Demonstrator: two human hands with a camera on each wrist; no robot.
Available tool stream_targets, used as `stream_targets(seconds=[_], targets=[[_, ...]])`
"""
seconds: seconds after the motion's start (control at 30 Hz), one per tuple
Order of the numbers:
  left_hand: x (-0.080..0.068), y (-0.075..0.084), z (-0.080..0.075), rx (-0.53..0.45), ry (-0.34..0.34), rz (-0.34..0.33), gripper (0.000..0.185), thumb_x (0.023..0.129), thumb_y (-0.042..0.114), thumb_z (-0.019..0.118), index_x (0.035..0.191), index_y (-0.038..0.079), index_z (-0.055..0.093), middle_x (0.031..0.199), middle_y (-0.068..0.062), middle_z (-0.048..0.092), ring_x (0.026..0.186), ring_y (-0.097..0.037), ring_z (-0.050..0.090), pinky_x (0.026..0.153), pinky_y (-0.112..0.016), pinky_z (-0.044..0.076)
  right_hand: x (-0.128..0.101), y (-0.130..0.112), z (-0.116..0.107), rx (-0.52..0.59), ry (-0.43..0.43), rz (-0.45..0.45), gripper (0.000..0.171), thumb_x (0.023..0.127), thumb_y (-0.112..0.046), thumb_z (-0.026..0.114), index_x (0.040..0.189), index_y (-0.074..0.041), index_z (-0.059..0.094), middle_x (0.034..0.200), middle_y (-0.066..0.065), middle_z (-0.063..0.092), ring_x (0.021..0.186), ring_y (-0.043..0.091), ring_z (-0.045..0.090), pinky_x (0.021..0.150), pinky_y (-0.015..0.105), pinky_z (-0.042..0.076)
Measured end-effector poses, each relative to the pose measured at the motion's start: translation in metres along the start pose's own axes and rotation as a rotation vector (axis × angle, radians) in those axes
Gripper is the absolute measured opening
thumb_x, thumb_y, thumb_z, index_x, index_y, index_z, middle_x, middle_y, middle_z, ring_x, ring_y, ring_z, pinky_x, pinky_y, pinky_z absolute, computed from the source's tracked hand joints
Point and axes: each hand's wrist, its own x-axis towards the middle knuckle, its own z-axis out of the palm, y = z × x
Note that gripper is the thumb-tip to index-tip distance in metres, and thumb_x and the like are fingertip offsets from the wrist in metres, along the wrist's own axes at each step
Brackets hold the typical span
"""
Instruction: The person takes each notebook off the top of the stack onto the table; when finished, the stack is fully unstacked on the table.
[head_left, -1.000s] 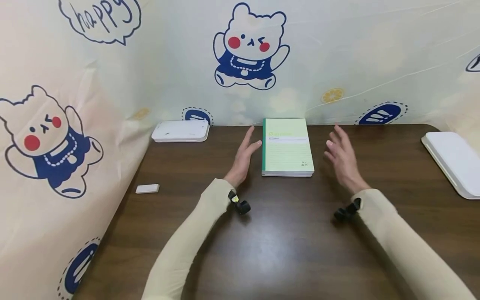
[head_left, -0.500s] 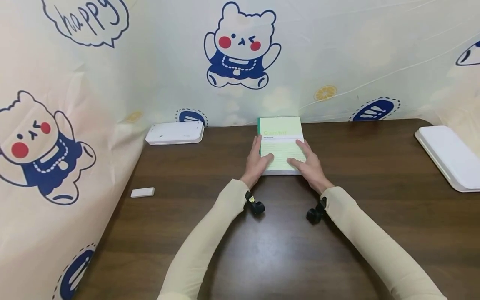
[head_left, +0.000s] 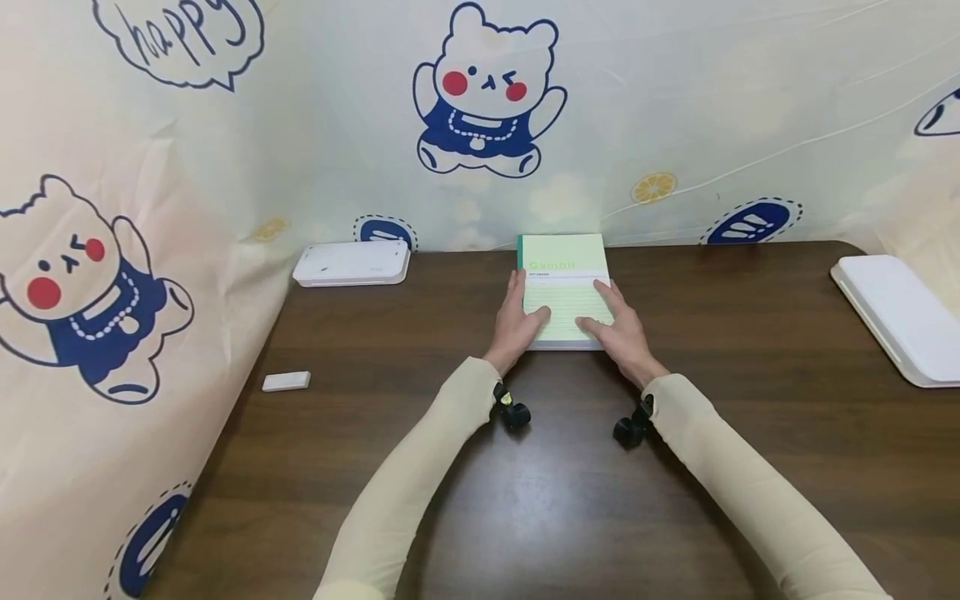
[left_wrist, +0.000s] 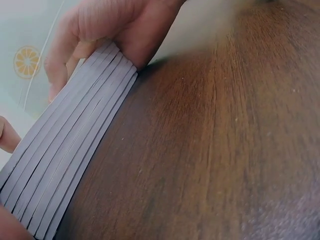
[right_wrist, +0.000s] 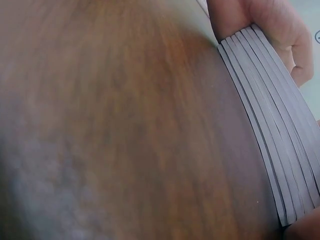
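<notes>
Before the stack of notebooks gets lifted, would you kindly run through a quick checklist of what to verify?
1. Left hand on the stack of notebooks: ok, it grips the near left corner with the thumb on the top cover.
2. Right hand on the stack: ok, it grips the near right corner the same way.
3. Stack squared up: ok, the near edges look flush in the left wrist view.
4. Fingers under the bottom notebook: cannot tell, the undersides are hidden.
5. Table in front of the stack: ok, bare wood.
6. White case and white tray: ok, both well apart from the stack.
</notes>
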Motion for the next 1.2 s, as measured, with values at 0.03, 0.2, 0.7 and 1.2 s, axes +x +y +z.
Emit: stream_targets(seconds=[0.03,0.2,0.7,1.2], targets=[[-0.0002,0.0000,-0.0006,0.003,-0.001,0.002,0.078,0.081,0.022,0.053,0.146,0.028,0.011,0.149,0.018,0.000,0.136,-0.016,0.013,0.103,-0.043,0.028,0.0002,0.0000,-0.0001,0.005,-0.002,0.000,0.071,0.083,-0.022,0.063,0.143,-0.025,0.026,0.152,-0.003,0.005,0.137,0.019,0.007,0.108,0.049,0.012],[0.0005,-0.0012,-0.0024,0.016,-0.019,0.010,0.079,0.081,0.022,0.053,0.145,0.029,0.009,0.149,0.018,-0.001,0.136,-0.016,0.012,0.103,-0.043,0.028,0.0013,-0.0001,-0.0018,0.050,-0.006,0.014,0.071,0.081,-0.022,0.065,0.142,-0.026,0.028,0.151,-0.006,0.007,0.137,0.016,0.007,0.108,0.045,0.013],[-0.0032,-0.0014,-0.0015,-0.054,-0.043,0.002,0.069,0.087,0.023,0.046,0.145,0.031,0.009,0.146,0.026,-0.003,0.136,-0.007,0.003,0.109,-0.042,0.013,0.0007,0.0069,-0.0093,0.167,-0.009,-0.034,0.065,0.089,-0.017,0.056,0.144,-0.019,0.022,0.150,-0.003,0.013,0.136,0.011,0.006,0.111,0.037,0.008],[-0.0016,-0.0013,0.0004,-0.019,0.007,-0.008,0.073,0.084,0.023,0.046,0.146,0.027,0.006,0.148,0.021,-0.001,0.135,-0.005,0.004,0.109,-0.038,0.013,-0.0010,0.0044,-0.0062,0.119,-0.029,-0.029,0.071,0.092,-0.019,0.050,0.146,-0.015,0.004,0.152,-0.001,0.002,0.136,0.011,-0.001,0.111,0.039,0.004]])
